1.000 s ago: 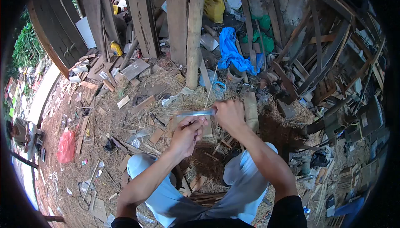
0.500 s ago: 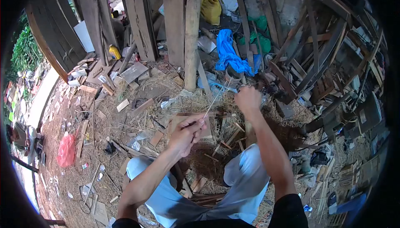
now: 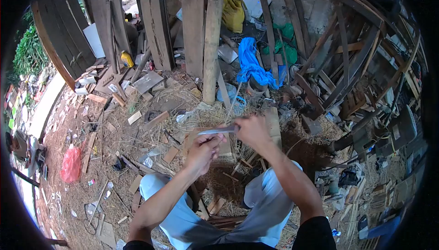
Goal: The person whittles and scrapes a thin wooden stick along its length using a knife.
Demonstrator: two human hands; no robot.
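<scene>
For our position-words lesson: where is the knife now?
In the head view, the knife is near the centre, in the right hand, its blade pointing left beside the left hand.

No readable text. Yellow plastic bottle (image 3: 125,59), about 10–11 o'clock: any label too small to read. White rectangular panel (image 3: 94,40) at 10 o'clock: no legible marks. Nothing else resolves into letters or numbers.

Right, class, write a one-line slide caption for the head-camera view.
Knife in the right hand, thin strip in the left hand, above littered ground.
</scene>
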